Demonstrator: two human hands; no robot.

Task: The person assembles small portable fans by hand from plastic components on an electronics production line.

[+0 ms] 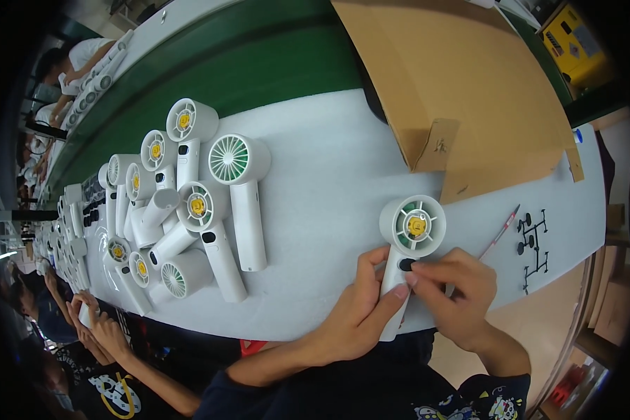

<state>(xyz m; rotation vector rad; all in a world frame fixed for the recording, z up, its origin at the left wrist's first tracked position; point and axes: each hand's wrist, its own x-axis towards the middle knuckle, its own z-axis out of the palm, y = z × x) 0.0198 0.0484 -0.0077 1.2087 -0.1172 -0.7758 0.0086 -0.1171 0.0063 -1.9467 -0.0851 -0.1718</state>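
Note:
Upright in front of me, my left hand [353, 308] is closed around the handle of a white handheld fan [392, 227]. Its round head shows a ribbed ring, a yellow hub and some green inside. A black oval piece [405, 264] sits at the top of the handle, just below the head. My right hand [462, 297] pinches at the right edge of this piece, thumb and forefinger together. The fingers partly cover the handle, and whether the oval is fully seated cannot be told.
Several white fans [241, 210] lie clustered on the left of the white table [315, 182]. An opened cardboard box [490, 91] stands at the back right. Right of my hands lie a thin pen-like stick [500, 231] and a black frame of small parts [537, 241]. Co-workers [98, 329] sit left.

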